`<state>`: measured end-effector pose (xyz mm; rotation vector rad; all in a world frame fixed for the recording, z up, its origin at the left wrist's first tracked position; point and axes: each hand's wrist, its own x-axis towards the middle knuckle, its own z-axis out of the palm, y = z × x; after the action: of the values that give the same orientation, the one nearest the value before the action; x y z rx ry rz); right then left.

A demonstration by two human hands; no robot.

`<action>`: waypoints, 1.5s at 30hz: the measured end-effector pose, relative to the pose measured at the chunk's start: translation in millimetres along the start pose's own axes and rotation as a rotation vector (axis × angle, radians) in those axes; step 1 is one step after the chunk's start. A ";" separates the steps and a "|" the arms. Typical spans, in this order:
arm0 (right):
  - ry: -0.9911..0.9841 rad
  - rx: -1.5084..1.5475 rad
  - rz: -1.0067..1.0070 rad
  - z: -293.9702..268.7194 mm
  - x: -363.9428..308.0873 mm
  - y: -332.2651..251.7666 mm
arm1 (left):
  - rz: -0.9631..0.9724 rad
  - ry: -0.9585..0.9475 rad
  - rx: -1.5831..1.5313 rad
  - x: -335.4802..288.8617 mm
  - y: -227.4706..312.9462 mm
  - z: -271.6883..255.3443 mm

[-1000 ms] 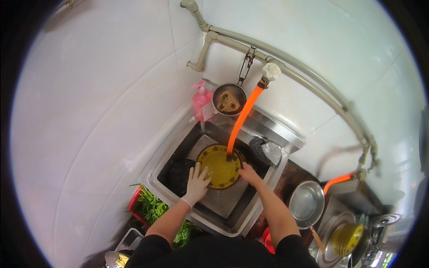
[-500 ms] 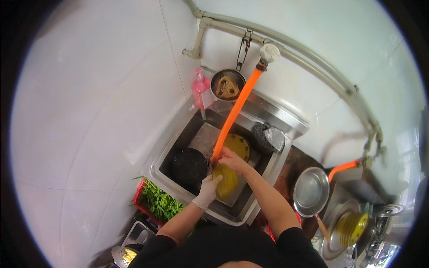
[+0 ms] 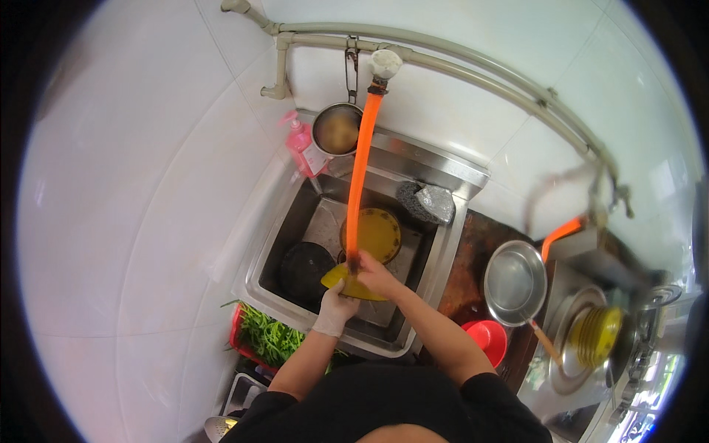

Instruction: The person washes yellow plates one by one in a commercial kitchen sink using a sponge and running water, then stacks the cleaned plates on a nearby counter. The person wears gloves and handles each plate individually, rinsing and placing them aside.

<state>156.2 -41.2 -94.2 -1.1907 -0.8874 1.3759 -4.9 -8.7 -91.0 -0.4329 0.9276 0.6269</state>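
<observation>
My left hand wears a pale, thin glove and grips a yellow plate by its near left edge, thumb on top. The plate is tilted over the sink, seen partly edge-on. My bare right hand is closed at the dark lower end of an orange hose, just above the plate; whether its fingers also touch the plate I cannot tell. Beyond the hands, a second yellow dish with a dark-patterned rim lies in the metal sink. A round black pan-like thing sits in the sink's left part.
At the sink's back stand a pink pump bottle and a hanging small pot. A dark scouring pad rests on the back right rim. Greens lie in a red basket at left; a red bowl and a steel pan are at right.
The held plate has turned from facing up to a flatter, more edge-on tilt and has risen toward the hose end. My view has shifted, so the fixtures appear farther left.
</observation>
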 end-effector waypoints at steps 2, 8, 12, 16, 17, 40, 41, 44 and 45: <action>0.117 -0.159 -0.020 -12.6 4.9 3.2 | 0.030 -0.051 0.058 -9.9 -0.6 1.3; 0.080 -0.303 0.013 -67.1 8.2 12.9 | 0.115 -0.122 0.141 -58.8 0.7 16.2; 0.057 -0.590 0.056 -67.9 -38.1 22.2 | 0.234 -0.195 0.210 -91.0 0.7 40.2; 0.065 -0.534 0.246 -42.9 -87.9 19.0 | 0.318 -0.316 0.415 -119.5 -30.9 74.5; 0.187 -0.574 0.224 -35.6 -99.9 17.4 | 0.334 -0.334 0.465 -126.8 -45.3 84.2; 2.042 0.480 -0.652 -317.5 -581.3 -203.7 | 0.049 0.308 0.886 182.1 -28.5 22.2; 2.014 0.527 -0.641 -324.8 -590.8 -200.9 | 0.059 0.328 0.904 184.6 -29.3 22.7; 2.018 0.660 -0.546 -338.8 -607.4 -188.6 | 0.003 0.339 0.921 188.2 -26.7 28.4; 1.978 0.678 -0.546 -341.0 -610.3 -184.2 | -0.061 0.208 0.966 190.2 -28.0 29.1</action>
<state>494.7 -644.8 115.4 -1.0038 0.6421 -0.3129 115.8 46.5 -233.0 0.3472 1.2877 0.0279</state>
